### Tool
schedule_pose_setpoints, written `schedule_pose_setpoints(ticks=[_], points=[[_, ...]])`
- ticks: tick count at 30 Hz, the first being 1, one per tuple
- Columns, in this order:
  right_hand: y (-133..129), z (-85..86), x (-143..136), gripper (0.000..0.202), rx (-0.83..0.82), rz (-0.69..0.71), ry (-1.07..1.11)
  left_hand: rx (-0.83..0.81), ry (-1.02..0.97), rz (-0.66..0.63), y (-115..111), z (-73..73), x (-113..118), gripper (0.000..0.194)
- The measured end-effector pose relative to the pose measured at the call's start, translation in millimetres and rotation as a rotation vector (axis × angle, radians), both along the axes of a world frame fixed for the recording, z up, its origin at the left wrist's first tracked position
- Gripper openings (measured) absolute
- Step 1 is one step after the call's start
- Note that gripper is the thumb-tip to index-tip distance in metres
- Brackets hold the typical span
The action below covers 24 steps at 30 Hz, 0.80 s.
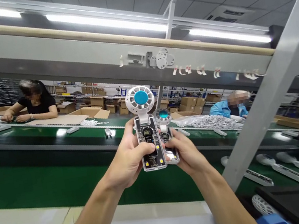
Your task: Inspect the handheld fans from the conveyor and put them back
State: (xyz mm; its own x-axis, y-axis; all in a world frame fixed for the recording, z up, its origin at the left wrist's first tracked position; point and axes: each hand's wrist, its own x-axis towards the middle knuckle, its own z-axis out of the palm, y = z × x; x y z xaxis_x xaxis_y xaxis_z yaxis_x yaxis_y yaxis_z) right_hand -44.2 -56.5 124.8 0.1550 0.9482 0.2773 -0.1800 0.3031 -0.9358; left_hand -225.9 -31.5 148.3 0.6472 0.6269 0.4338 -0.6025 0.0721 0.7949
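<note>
Head camera view: both of my hands are closed around handheld fans, one apiece, raised in front of me. My left hand (129, 154) grips the nearer fan (145, 128), whose long axis runs close to upright, the round head (140, 98) at the top leaning slightly to my left and the flat foot of the clear body pointing down. Its front, with the dark circuit board, faces me. My right hand (187, 149) holds the farther fan (165, 135), just right of the first and partly covered by it; that one also stands near upright, head up and front towards me. I cannot tell whether the two touch.

My left thumb (146, 148) lies across the front of the board, pointing right, with the fingers wrapped behind. My right thumb (170, 143) points left over its fan's front. Both forearms rise from low on either side and converge at the fans.

Beneath and beyond my hands runs a green belt (34, 178). More fans (287, 172) lie on it, right of my right hand, slanting lengthwise with their heads away from me.
</note>
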Motion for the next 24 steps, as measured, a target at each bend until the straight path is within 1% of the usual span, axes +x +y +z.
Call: schedule_pose_setpoints(ticks=[2,6,9,13,19,24], points=[[-14,3.6,1,0.045,0.073,0.021,-0.012,0.026,0.008,0.015,-2,-0.4,2,0.063],[-34,9.9,8,0.057,0.132,0.049,-0.050,0.056,0.047,0.037,-4,-3.3,7,0.062],[-41,13.2,9,0.066,0.154,0.046,-0.062,0.052,0.077,0.057,-6,-6.1,10,0.062],[-44,15.1,7,0.080,0.155,0.036,-0.066,0.051,0.104,0.090,-7,-8.3,13,0.064],[-46,14.0,8,0.085,0.170,0.024,-0.089,0.058,0.133,0.120,-7,-7.7,14,0.065],[-46,12.5,9,0.083,0.194,0.039,-0.091,0.080,0.133,0.122,-8,-7.9,14,0.065]])
